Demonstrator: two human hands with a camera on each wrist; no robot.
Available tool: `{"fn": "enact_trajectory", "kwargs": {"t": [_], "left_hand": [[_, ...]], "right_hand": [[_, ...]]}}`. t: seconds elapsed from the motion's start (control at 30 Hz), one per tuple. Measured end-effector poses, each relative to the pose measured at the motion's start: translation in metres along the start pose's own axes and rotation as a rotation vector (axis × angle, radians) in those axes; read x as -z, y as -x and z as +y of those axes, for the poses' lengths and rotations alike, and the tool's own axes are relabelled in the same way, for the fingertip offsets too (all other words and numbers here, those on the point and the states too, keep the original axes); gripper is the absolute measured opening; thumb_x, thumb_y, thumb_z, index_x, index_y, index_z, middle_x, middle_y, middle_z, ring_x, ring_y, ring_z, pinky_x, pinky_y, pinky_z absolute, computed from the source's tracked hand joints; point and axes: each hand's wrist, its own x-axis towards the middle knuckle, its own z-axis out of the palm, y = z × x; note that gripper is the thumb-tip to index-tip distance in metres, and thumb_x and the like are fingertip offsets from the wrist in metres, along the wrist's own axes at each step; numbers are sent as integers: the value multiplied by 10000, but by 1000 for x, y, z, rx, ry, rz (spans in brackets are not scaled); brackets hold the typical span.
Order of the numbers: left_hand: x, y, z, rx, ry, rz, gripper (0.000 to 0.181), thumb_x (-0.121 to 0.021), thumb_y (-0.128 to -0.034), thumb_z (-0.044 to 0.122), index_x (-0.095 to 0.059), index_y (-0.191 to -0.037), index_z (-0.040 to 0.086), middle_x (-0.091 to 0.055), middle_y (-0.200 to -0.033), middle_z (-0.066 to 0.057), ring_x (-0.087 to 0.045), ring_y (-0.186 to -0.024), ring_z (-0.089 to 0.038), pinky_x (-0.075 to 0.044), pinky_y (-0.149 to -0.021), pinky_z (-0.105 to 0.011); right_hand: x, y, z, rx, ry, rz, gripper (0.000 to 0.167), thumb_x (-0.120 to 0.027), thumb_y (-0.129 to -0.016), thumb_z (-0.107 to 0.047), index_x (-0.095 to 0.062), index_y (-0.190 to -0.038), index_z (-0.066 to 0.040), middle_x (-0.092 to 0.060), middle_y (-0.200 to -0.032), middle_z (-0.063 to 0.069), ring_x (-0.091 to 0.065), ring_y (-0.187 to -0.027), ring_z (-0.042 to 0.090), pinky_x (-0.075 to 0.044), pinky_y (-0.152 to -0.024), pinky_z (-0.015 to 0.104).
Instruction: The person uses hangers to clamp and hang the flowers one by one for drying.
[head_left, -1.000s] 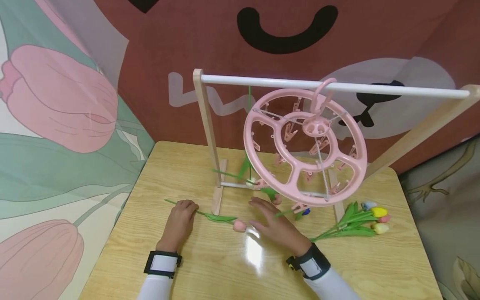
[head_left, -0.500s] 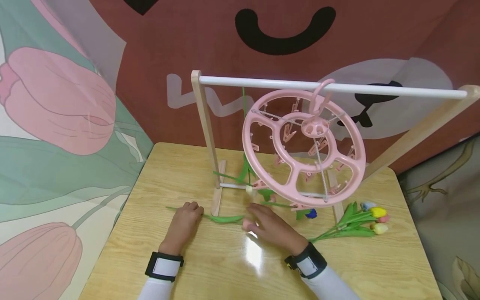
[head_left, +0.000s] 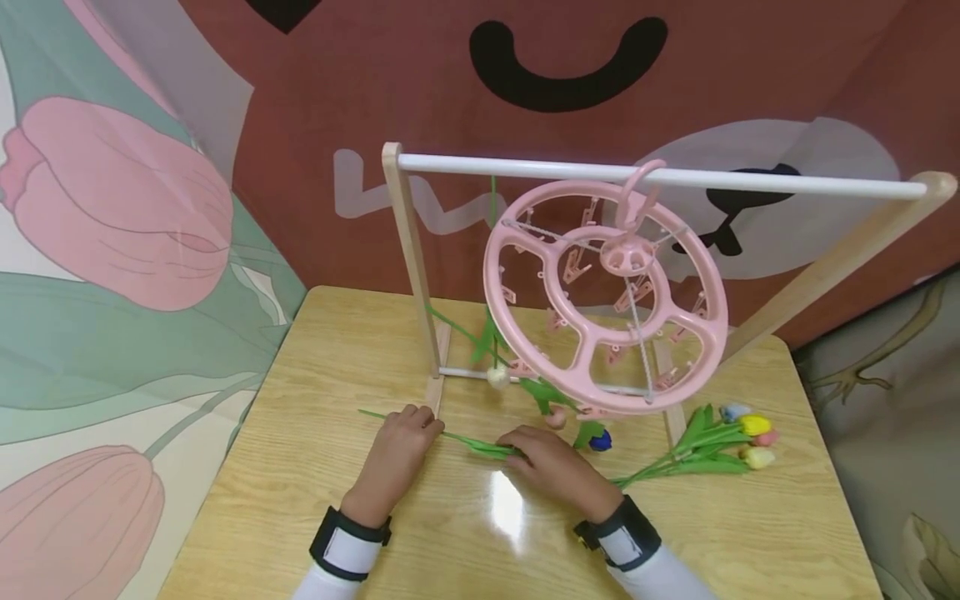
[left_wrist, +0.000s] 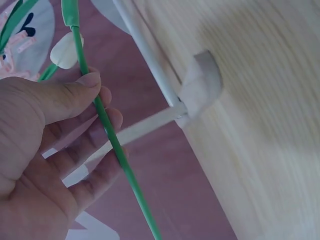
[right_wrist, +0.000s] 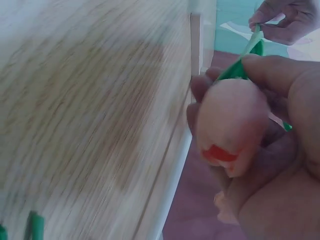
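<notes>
My left hand (head_left: pixel 397 457) pinches the green stem of an artificial tulip (head_left: pixel 480 447) between thumb and fingertips, just above the table. In the left wrist view the stem (left_wrist: pixel 117 147) runs on past the fingers. My right hand (head_left: pixel 558 471) holds the same tulip near its flower end, thumb and fingers on the leaf and stem. The pale pink bloom (right_wrist: pixel 232 122) shows in the right wrist view, in front of the palm; in the head view the hand hides it. The tulip lies roughly level between both hands.
A pink round clip hanger (head_left: pixel 628 255) hangs from the white bar (head_left: pixel 525 168) of a wooden rack. White (head_left: pixel 497 377), pink (head_left: pixel 556 417) and blue (head_left: pixel 601 441) tulips dangle at its lower side. A bunch of tulips (head_left: pixel 712 446) lies at the right on the table (head_left: pixel 360 333).
My right hand has closed in on the flower end, where it was open beside the bloom. My left hand has shifted right with the stem. The hanging tulips have swung a little.
</notes>
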Motion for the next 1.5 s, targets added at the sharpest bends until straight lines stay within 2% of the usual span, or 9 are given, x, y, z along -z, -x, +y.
{"fn": "enact_trajectory", "kwargs": {"t": [0.33,0.53,0.63,0.8,0.9,1.03,1.13,1.3,1.5], "left_hand": [[4,-8,17,-30,36,68,239,-848,-761,-40,-778,-943,98,-670,-931,-34,-607,-903,-218,-528,-724,-355],[-2,-8,30,75,221,213,198,-899,-779,84,-730,-876,123,-627,-907,0,-566,-872,-207,-474,-706,-321],[-9,-7,40,189,511,174,184,-882,-821,138,-734,-926,107,-682,-919,-8,-641,-864,-187,-577,-719,-302],[-22,-10,62,361,1212,72,276,-755,-933,82,-703,-1181,-28,-718,-1186,-235,-737,-1053,-263,-648,-888,-343],[-26,-15,78,386,1539,63,323,-684,-965,9,-639,-1254,-126,-655,-1262,-345,-734,-1104,-221,-627,-938,-362],[-28,-21,98,359,1788,106,373,-630,-987,-28,-535,-1276,-244,-669,-1232,-341,-739,-1094,-169,-626,-933,-389],[-29,-25,108,344,1882,156,389,-616,-992,-45,-486,-1257,-297,-722,-1203,-251,-742,-1096,-184,-627,-933,-383],[-29,-29,114,344,1910,229,280,-617,-971,-89,-555,-1168,-279,-772,-1128,-135,-756,-1042,-178,-637,-914,-340],[-29,-32,117,349,1833,223,306,-669,-951,-47,-557,-1099,-290,-782,-1073,9,-763,-967,-132,-651,-859,-334]], "right_hand": [[8,16,4,-14,-27,80,168,-719,-969,-137,-742,-1135,-137,-746,-1078,-17,-704,-1006,140,-618,-875,326],[12,31,8,-101,-87,142,174,-722,-966,-137,-748,-1138,-136,-753,-1057,-16,-710,-959,130,-618,-806,283],[16,39,8,-95,-135,177,185,-732,-952,-121,-753,-1135,-110,-751,-1027,-7,-683,-875,87,-607,-735,245],[20,48,5,-46,-216,250,192,-758,-919,-91,-751,-1112,-98,-729,-931,-41,-565,-716,-46,-556,-592,180],[21,51,3,-4,-241,304,208,-779,-892,-58,-752,-1092,-109,-707,-878,-70,-522,-661,-74,-527,-531,166],[22,53,1,47,-253,353,231,-793,-870,-33,-755,-1079,-125,-689,-840,-94,-479,-626,-82,-486,-489,158],[21,55,0,75,-260,373,245,-793,-864,-15,-756,-1077,-129,-680,-829,-100,-456,-620,-86,-461,-477,148],[23,59,0,81,-263,369,236,-785,-875,-19,-747,-1071,-144,-679,-856,-80,-465,-649,-62,-469,-500,151],[37,78,4,22,-194,314,322,-767,-927,-124,-720,-1225,-233,-734,-1194,-44,-699,-1070,118,-638,-879,313]]}}
